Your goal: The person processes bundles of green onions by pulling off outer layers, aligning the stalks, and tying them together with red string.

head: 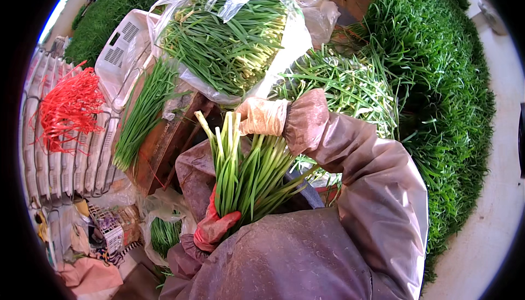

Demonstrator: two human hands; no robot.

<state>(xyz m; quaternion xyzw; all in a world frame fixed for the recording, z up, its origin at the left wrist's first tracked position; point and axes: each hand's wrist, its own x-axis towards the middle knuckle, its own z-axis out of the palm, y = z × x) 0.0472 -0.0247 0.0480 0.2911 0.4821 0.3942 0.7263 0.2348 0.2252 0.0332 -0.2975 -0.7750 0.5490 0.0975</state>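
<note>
My left hand [216, 225], in a red glove, is closed around the lower, leafy part of a bunch of garlic chives [250, 177]. The bunch stands slanted before my apron, with pale stem ends at the top. My right hand [262, 115], in a pale tan glove, lies over the upper stems at the right side of the bunch. Its fingers are hidden, so whether they grip stems cannot be made out. Several thick pale stems rise just left of that glove.
Ahead is a plastic-lined pile of chives [229, 42]. Another bundle [145, 111] lies on a wooden crate [158, 152]. Red ties [71, 109] hang over stacked white crates [65, 169]. Loose leaves [344, 82] and a large green heap [447, 95] are at right.
</note>
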